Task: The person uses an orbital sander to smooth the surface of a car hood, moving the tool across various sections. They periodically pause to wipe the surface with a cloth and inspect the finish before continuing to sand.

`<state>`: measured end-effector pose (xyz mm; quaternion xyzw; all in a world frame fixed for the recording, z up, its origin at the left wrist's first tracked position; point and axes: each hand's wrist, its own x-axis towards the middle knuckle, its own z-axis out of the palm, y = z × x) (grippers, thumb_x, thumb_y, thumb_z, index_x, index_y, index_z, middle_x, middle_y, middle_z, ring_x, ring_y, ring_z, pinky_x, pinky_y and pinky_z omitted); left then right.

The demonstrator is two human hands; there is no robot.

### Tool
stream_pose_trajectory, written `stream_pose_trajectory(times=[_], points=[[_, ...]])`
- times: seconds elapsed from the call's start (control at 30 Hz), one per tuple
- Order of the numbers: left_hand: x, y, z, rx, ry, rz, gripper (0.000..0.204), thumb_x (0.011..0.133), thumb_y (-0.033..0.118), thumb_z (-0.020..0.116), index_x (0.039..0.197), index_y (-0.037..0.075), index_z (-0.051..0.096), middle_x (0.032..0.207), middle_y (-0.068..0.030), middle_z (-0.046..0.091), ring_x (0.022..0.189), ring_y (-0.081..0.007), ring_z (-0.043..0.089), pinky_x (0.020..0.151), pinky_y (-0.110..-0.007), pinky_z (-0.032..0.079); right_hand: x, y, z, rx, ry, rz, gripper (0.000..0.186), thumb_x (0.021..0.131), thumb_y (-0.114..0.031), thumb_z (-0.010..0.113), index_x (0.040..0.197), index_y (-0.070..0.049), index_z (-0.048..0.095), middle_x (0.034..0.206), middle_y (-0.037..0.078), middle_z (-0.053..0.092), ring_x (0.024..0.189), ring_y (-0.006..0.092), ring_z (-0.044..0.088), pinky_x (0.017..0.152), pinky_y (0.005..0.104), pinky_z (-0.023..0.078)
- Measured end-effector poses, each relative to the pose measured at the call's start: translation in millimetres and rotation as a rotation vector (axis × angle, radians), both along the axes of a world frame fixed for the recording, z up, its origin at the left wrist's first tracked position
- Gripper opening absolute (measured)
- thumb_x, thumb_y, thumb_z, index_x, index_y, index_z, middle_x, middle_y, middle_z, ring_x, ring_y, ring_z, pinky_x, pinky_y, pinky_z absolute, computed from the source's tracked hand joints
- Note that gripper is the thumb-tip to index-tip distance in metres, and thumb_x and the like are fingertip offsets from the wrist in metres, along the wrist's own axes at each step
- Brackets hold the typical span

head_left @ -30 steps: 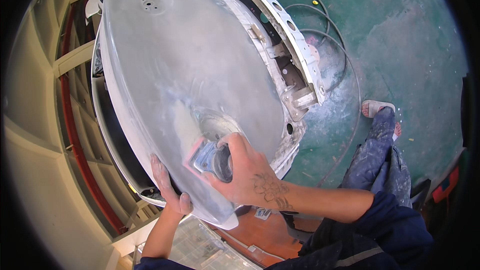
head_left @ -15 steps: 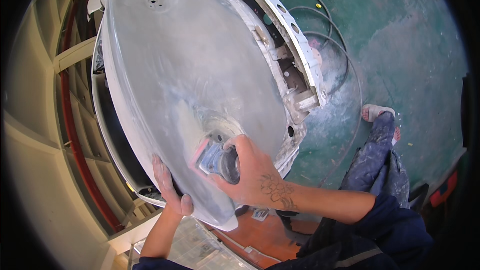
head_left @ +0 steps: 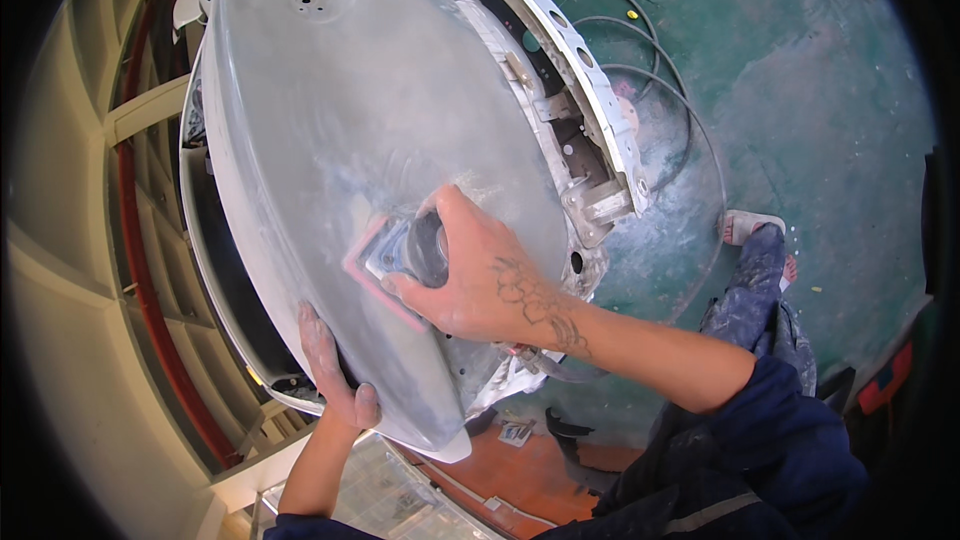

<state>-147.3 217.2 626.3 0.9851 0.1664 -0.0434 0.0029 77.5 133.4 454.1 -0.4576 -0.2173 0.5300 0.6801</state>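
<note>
A grey, dusty sanded car panel (head_left: 390, 80) fills the middle of the head view, with a small ring of holes near its far end. My right hand (head_left: 470, 270) is closed on a blue-and-black hand sander (head_left: 393, 248) with a pink pad, resting flat on the panel. A hose fitting shows under my right wrist. My left hand (head_left: 335, 370), dusted with powder, grips the panel's near left edge, fingers along its side and thumb bent.
A perforated white metal body rail (head_left: 600, 90) runs along the panel's right. Black hoses (head_left: 680, 90) loop on the dusty green floor (head_left: 820, 120). My legs (head_left: 750, 290) are at the right. A cream frame with a red pipe (head_left: 140, 280) lies left. An orange surface (head_left: 590, 455) shows below.
My right hand and the sander have moved up the panel, away from me, over the pale worn patch. My left hand stays on the edge.
</note>
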Motion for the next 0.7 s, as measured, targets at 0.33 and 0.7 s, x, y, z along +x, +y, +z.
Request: stream_pose_trajectory(times=[0.33,0.7], points=[[3,2,-3,-0.013,-0.005,-0.007,0.078,0.099,0.044,0.044,0.158,-0.008,0.034,0.159,-0.0401,0.034,0.148,-0.0566,0.033,0.122,-0.064,0.022,12,32,-5,0.010,-0.045,-0.108,0.053,0.081,-0.027,0.083,0.113,0.000,0.050,0.092,0.020,0.061,0.083,0.0356,0.066,0.077,0.0449,0.053],[-1,2,-2,-0.022,-0.008,-0.007,0.081,0.100,0.048,0.040,0.160,-0.006,0.031,0.163,-0.0372,0.028,0.153,-0.0510,0.028,0.125,-0.060,0.019,-40,-46,3,0.003,0.045,0.018,0.059,0.082,-0.028,0.084,0.122,-0.003,0.048,0.101,0.019,0.060,0.083,0.0370,0.067,0.075,0.0474,0.055]])
